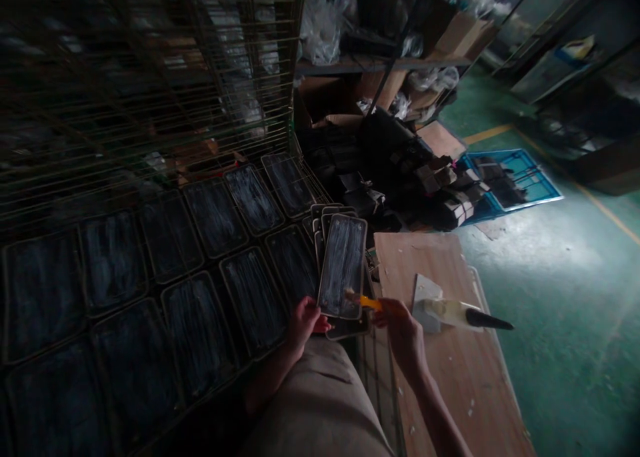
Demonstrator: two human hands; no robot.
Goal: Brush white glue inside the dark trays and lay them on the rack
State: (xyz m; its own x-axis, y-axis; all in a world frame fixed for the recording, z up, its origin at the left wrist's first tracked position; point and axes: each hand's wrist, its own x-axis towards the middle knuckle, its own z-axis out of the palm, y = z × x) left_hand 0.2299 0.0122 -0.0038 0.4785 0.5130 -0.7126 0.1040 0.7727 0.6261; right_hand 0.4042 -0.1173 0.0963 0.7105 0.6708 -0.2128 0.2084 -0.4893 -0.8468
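My left hand [303, 322] pinches the lower left corner of a dark rectangular panel [344, 257] with a pale rim and rounded corners. Whitish streaks run along its face. In my right hand [403, 330] is a small brush [369, 302] with an orange handle, its bristles against the panel's lower part. Several similar panels lie fanned out beneath and behind the held one. More streaked panels [253, 297] lie in rows on my left. A putty knife [453, 312] with a broad metal blade and dark handle end rests to the right of my right hand.
A wooden board [445, 390] stretches along my right side. Wire mesh [150, 97] rises behind the rows of panels. Farther off are a heap of dark parts [390, 144], a blue crate [543, 184] on the green floor, and a shelf [380, 64] with boxes and plastic bags.
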